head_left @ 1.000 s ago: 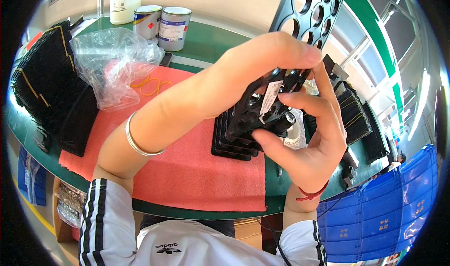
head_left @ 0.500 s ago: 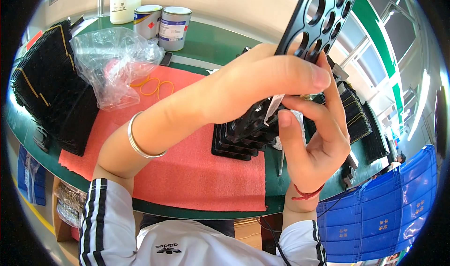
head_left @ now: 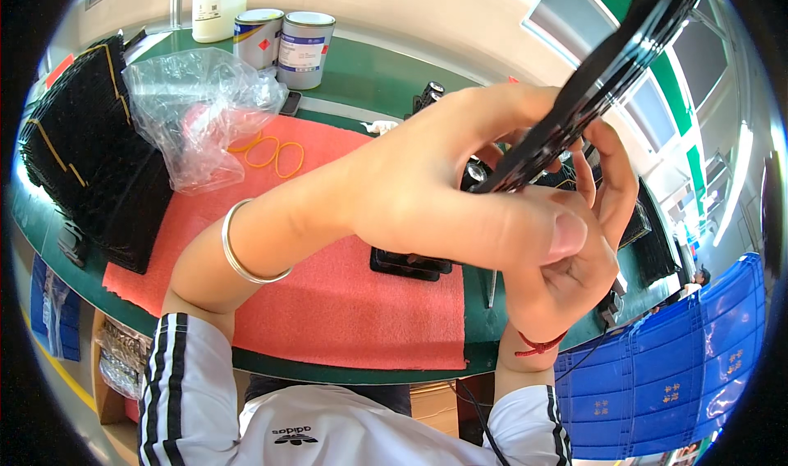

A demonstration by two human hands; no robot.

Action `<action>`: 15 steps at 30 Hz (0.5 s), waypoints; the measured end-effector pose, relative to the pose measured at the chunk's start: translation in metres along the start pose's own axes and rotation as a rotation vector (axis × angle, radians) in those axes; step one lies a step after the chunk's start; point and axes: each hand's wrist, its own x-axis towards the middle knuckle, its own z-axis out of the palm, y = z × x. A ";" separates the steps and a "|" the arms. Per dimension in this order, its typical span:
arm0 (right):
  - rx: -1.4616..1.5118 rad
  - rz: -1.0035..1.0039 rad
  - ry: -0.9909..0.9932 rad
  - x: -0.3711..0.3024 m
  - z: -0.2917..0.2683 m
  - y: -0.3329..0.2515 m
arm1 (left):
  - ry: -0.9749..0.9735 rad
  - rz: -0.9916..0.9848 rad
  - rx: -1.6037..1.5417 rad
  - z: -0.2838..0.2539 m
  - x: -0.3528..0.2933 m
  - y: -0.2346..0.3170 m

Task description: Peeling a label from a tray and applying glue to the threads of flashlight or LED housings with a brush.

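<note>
A black plate with round holes [head_left: 574,96] is held up in front of me, tilted and seen almost edge-on. My left hand [head_left: 468,195], with a silver bangle on its arm, is closed round the plate's lower end, thumb on the near side. My right hand [head_left: 566,277], a red cord at its wrist, is just to the right with its fingers curled up against the plate's far side; its thumb is largely hidden behind my left hand. Below my hands, a stack of black trays [head_left: 410,263] shows only its near corner on the pink mat [head_left: 345,318].
At left stands a tall stack of black sheets [head_left: 90,154]. Beside it lie a crumpled clear bag [head_left: 201,105] and yellow rubber bands [head_left: 275,156]. Two cans [head_left: 305,51] and a white jug [head_left: 220,6] are at the back. Blue panels [head_left: 657,376] stand at lower right.
The plate has turned from showing its holes to nearly edge-on and leans further right. My left hand has rolled with it, and my right fingers have moved up behind it.
</note>
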 end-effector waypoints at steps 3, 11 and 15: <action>-0.017 0.006 -0.012 0.001 -0.001 0.000 | 0.013 0.103 0.048 0.000 0.004 -0.008; 0.048 0.006 -0.048 0.002 0.001 0.004 | 0.008 0.068 0.087 -0.008 0.006 -0.017; 0.156 0.113 -0.102 0.004 -0.011 -0.001 | 0.050 0.100 -0.121 -0.013 0.004 -0.025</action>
